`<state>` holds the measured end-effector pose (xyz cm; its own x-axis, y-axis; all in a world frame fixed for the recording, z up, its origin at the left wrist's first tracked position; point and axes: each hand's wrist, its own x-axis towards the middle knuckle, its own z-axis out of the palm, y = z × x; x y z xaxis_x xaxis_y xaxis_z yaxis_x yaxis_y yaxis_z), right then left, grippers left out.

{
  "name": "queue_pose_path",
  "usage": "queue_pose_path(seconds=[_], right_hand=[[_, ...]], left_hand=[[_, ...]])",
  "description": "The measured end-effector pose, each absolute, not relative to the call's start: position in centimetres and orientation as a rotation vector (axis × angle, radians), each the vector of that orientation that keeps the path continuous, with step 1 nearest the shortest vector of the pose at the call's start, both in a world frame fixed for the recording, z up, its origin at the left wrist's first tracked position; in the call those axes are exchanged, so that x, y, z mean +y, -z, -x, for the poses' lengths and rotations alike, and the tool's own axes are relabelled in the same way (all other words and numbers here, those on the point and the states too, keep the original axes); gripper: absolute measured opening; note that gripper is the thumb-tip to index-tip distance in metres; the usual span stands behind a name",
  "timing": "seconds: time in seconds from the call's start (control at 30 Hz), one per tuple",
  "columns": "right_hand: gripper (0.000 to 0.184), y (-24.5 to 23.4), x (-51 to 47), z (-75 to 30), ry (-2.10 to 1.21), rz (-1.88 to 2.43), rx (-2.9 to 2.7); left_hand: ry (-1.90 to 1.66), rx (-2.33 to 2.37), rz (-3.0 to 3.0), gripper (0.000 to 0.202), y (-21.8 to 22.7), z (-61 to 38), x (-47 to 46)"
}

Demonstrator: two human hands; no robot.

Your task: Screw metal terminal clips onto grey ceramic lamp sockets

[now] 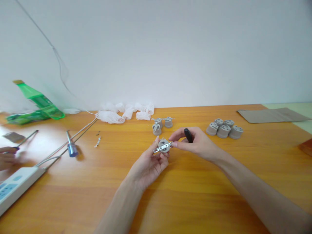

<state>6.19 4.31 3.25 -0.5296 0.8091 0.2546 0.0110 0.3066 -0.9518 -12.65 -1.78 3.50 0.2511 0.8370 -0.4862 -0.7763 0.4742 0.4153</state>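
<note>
My left hand (149, 162) grips a small grey ceramic socket (163, 145) with a metal strip across it, above the middle of the orange table (185, 201). My right hand (195, 142) pinches the right end of that strip with its fingertips, and a black tool handle (188, 134) is tucked in its fingers. Both hands meet at the socket. Just behind them stand three similar grey sockets (161, 124). Several more sockets (224, 128) sit in a cluster to the right.
White foam nets (124, 113) lie along the wall. A blue-handled screwdriver (71, 145), a small metal strip (97, 141), cables and a white power strip (17, 185) lie to the left. Another person's hand (7, 157) shows at the left edge. A green bottle (36, 102) lies far left; brown cardboard (270, 115) far right.
</note>
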Motion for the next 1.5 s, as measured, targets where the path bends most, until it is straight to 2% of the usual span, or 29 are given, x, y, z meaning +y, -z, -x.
queue_pose_path(seconds=[0.33, 1.07, 1.27, 1.5], right_hand=[[0.019, -3.11, 4.52, -6.43, -1.302, 0.787, -1.796], [0.022, -2.50, 4.50, -5.78, -1.213, 0.821, -1.756], [0.019, -2.63, 4.47, -5.68, -1.266, 0.785, -1.727], [0.023, -2.91, 4.34, -5.74, -1.281, 0.769, -1.731]], left_hand=[[-1.104, 0.705, -0.056, 0.023, -3.39, 12.75, -1.77], [-1.109, 0.693, -0.040, 0.018, -3.40, 12.85, -1.74], [-1.107, 0.690, -0.035, 0.018, -3.33, 12.91, -1.65], [-1.095, 0.685, -0.034, 0.019, -3.35, 12.95, -1.57]])
